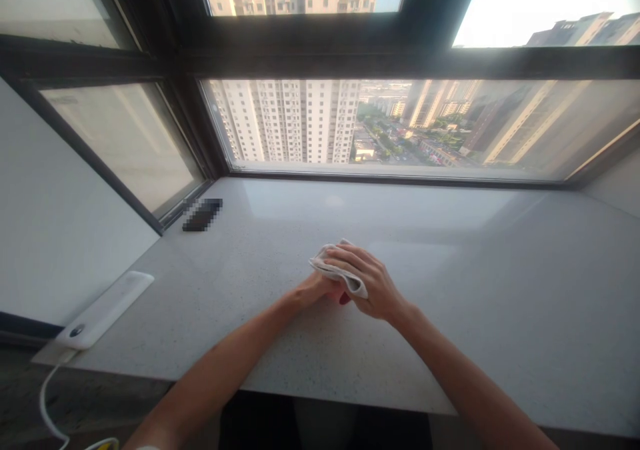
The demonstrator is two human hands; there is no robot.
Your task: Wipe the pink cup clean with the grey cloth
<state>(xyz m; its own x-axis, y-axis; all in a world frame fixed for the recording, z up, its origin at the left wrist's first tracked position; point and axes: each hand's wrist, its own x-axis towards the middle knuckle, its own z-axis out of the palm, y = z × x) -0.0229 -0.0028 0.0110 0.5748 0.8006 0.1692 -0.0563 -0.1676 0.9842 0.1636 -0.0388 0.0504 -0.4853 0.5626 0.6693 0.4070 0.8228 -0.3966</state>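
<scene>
Right hand (373, 280): fingers bent snugly around soft, folded white cloth (331, 265) | left hand (316, 286): beneath cloth, fingers hidden, grip can't be told | red rounded thing (345, 298): partly covered | cloth: above glossy, speckled windowsill (310, 347), mid-length

A white power strip (107, 309) lies at left, a pixelated dark object (203, 215) beyond.

No legible text, no readable labels, brands, numbers or signs in view.
</scene>
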